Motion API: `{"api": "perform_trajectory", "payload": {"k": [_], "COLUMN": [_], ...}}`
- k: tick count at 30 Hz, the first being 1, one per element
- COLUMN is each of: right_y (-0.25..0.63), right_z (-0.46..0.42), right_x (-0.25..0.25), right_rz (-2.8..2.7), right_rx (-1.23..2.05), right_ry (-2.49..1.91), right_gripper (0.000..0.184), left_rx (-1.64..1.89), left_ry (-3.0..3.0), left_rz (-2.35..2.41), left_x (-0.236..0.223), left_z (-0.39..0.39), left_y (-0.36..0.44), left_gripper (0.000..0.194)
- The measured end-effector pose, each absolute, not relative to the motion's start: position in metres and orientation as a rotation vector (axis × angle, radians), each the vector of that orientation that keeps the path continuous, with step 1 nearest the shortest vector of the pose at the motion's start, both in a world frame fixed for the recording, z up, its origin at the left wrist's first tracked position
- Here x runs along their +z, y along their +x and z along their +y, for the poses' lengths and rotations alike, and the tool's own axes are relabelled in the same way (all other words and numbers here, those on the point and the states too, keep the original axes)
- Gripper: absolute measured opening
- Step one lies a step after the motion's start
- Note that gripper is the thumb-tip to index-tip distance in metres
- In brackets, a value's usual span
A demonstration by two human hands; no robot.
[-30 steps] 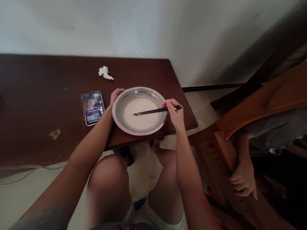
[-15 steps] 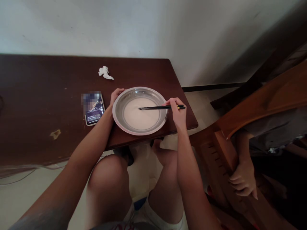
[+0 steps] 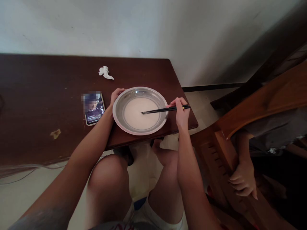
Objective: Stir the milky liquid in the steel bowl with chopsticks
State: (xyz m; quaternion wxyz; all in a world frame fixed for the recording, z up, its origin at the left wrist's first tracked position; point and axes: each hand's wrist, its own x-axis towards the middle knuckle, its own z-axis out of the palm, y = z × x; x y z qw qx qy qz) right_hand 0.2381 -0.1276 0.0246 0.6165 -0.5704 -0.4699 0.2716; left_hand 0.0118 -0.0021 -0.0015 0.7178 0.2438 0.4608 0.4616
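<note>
A wide metal basin (image 3: pixel 118 123) stands near the front right corner of the dark wooden table. In it lies a pale, milky liquid (image 3: pixel 136 119). My left hand (image 3: pixel 116 95) grips the basin's left rim, with the fingertips curled along its outer side. Black chopsticks (image 3: pixel 158 111) are pinched together in my right hand (image 3: pixel 181 111), which is just off the basin's right rim. Their tips dip into the liquid near the middle; how deep they reach is hidden.
Left of the basin lies a phone (image 3: pixel 96 111) with its screen lit. A crumpled white tissue (image 3: pixel 105 72) rests farther back on the table (image 3: pixel 144 72). At the right, another person's hand (image 3: pixel 244 179) hangs over a wooden chair (image 3: pixel 223 150). Behind the table rises a wall.
My right hand has shifted a little to the right with the chopsticks. Their tips have moved slightly right and nearer to me in the liquid. My left hand and the basin stay put.
</note>
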Motion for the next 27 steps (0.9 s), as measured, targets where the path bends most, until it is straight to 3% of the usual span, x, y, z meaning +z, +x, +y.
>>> {"api": "perform_trajectory", "payload": {"k": [4,11,16,23,27], "right_y": [0.2338,0.2388,0.2332,0.2377,0.2351], "right_z": [-0.1283,-0.1278,-0.1286,-0.1278,-0.1279], "right_x": [0.0253,0.0254,0.0262,0.0257,0.0257], "right_rz": [-1.205,-1.076,-1.211,-1.092,-1.147], "right_rx": [0.749,0.605,0.768,0.602,0.726], "right_ry": [-1.274,-1.318,-1.259,-1.323,-1.291], "right_gripper": [0.028,0.03,0.028,0.031,0.029], "left_rx": [1.023,1.019,1.017,1.029,1.012], "left_ry": [0.542,0.556,0.553,0.571,0.561], "left_rz": [1.018,1.023,1.014,1.006,0.975], "left_x": [-0.0044,-0.0063,-0.0076,-0.0062,-0.0087], "left_z": [-0.0004,0.0001,0.0011,0.0005,0.0008], "left_y": [0.0104,0.0101,0.0087,0.0097,0.009], "left_gripper": [0.034,0.036,0.035,0.036,0.033]}}
